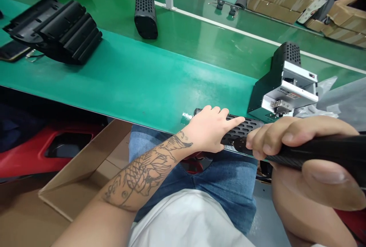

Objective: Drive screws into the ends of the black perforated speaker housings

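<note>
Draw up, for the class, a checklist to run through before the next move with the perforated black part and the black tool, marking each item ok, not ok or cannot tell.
1. Left hand steadies the perforated black part: ok, palm and fingers lie on it.
2. Part is fully supported by the green belt: not ok, it sits right at the near edge.
3. Right hand has a firm grip on the black tool: ok, fingers wrap it.
4. Tool tip meets the part's end: cannot tell, fingers hide the contact.
5. Grey and black machine stands apart from both hands: ok.
6. Open cardboard box sits below the belt edge: ok.
</note>
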Motion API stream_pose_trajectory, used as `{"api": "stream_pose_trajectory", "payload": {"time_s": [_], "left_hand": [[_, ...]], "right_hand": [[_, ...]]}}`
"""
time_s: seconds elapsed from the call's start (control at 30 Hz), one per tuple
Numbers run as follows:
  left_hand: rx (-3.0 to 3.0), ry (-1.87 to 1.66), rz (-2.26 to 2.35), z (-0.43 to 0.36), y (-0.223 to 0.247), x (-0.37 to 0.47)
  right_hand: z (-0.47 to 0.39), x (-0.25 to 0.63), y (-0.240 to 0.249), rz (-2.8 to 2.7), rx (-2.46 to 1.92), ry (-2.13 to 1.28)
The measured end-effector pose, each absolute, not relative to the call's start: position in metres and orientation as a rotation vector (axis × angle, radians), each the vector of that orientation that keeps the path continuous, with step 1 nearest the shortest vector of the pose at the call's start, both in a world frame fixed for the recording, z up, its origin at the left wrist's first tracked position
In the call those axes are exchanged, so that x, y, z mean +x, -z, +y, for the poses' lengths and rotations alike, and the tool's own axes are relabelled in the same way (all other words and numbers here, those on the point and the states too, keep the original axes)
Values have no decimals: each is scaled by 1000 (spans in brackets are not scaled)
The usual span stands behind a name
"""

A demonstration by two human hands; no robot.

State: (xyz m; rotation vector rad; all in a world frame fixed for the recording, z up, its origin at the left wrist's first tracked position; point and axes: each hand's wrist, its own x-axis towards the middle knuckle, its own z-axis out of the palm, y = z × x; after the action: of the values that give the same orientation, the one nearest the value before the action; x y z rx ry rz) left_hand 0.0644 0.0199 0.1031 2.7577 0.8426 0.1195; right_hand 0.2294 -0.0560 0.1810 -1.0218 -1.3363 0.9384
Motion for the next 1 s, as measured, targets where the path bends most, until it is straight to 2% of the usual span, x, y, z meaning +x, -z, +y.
{"api": "stream_pose_trajectory", "payload": {"time_s": [0.17, 0.43, 0.63, 0.83, 1.0], "left_hand": [[2751, -90, 854, 20, -105, 65], [2769, -103, 852, 20, -103, 66], [2774, -101, 849, 20, -101, 66], [2769, -119, 851, 20, -103, 65], [2770, -98, 870, 18, -103, 66]], "right_hand": [[-44, 234, -168, -1318, -750, -978], [-47, 240, -168, -1318, -797, -1090], [-31, 250, -154, -1466, -474, -1114], [-38, 231, -162, -1308, -819, -1090], [-50, 243, -170, -1342, -857, -1087]]}}
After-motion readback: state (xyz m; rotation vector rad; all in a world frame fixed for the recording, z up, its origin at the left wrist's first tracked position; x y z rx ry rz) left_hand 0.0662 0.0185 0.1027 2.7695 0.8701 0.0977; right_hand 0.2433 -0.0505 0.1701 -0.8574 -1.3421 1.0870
